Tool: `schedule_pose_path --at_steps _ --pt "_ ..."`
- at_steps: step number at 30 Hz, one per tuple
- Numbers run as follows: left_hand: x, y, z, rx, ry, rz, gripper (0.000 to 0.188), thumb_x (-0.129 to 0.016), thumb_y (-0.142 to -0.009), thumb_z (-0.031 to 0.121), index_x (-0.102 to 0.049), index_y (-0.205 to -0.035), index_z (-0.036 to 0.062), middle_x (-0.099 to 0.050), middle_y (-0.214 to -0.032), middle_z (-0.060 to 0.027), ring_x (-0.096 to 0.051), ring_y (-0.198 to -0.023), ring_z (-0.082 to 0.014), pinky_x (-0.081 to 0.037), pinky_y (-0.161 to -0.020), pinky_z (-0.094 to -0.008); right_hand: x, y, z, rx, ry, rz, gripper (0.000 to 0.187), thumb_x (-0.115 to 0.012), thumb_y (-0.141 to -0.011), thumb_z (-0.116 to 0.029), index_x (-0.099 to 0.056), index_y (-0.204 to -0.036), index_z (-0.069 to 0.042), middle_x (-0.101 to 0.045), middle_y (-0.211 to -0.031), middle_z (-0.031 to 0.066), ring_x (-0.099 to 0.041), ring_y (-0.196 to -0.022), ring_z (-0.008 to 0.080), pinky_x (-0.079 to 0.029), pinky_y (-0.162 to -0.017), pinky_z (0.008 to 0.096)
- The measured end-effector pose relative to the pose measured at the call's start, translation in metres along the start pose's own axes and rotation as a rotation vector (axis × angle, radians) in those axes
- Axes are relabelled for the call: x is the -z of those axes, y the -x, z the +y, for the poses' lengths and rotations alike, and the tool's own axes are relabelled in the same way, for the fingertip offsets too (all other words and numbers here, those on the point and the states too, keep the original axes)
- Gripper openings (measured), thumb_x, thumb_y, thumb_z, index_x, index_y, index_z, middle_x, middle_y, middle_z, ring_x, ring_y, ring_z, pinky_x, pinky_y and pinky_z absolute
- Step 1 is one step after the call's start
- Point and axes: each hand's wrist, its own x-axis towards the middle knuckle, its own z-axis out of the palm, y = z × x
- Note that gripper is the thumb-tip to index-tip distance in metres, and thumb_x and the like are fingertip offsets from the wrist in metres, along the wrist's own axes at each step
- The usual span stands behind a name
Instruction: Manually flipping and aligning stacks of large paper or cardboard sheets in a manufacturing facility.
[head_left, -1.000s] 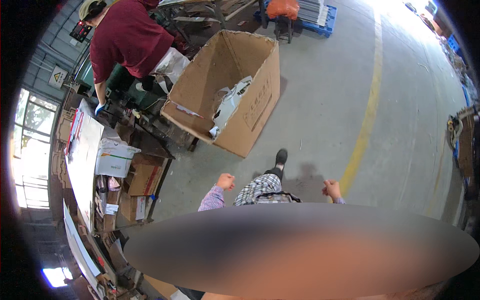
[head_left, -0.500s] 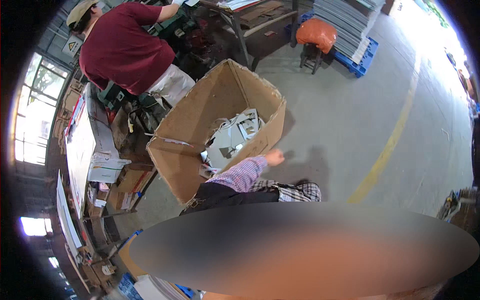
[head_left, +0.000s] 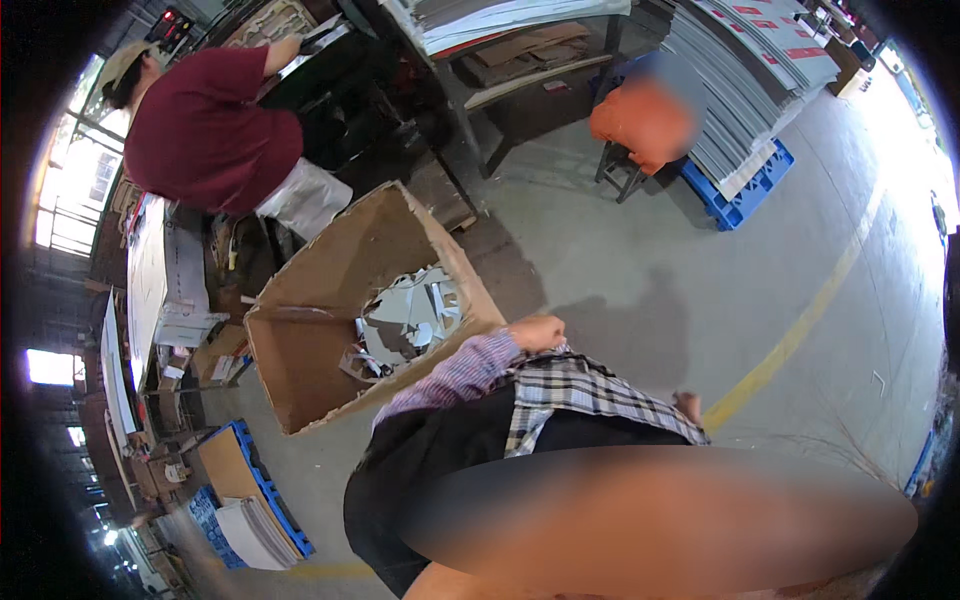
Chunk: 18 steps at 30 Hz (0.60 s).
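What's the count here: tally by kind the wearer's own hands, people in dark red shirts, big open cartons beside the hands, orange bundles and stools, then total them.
Wearer's hands: 2, left hand and right hand
Person in dark red shirt: 1
Big open carton: 1
Orange bundle: 1
Stool: 1
Total: 6

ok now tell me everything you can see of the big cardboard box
The big cardboard box is brown and open-topped, with tall walls and a rough, frayed rim. It stands upright on the grey floor, set at an angle in the view. White and grey scraps lie jumbled inside. The person's left sleeve overlaps its near side, and the left hand is beside its right corner; whether either touches it is unclear.
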Motion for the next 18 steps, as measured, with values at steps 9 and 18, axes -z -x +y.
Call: schedule_pose_path --at_steps 9,18 --pt "0.099 0.01 0.002 0.113 0.067 0.182 0.036 -0.064 -0.095 0.035 -0.068 -0.089 -0.0011 -0.068 -0.086 -0.0207 -0.066 -0.084 -0.0391 -0.051 -0.075 -0.0489 -0.002 -0.135 -0.18 0.257 -0.287 0.121 0.032 -0.066 -0.099 -0.027 -0.066 -0.108 0.003 -0.067 -0.066 0.0121 -0.063 -0.047 0.0207 -0.046 -0.04 0.0314" --pt "0.271 -0.049 0.04 -0.026 -0.149 0.327 0.032 -0.064 -0.096 0.03 -0.065 -0.086 0.0001 -0.062 -0.086 -0.0186 -0.062 -0.085 -0.0394 -0.049 -0.074 -0.0498 -0.076 -0.161 -0.191 0.331 0.358 -0.164 0.027 -0.061 -0.098 -0.03 -0.07 -0.1 -0.004 -0.066 -0.062 0.0082 -0.063 -0.048 0.018 -0.05 -0.043 0.0329"
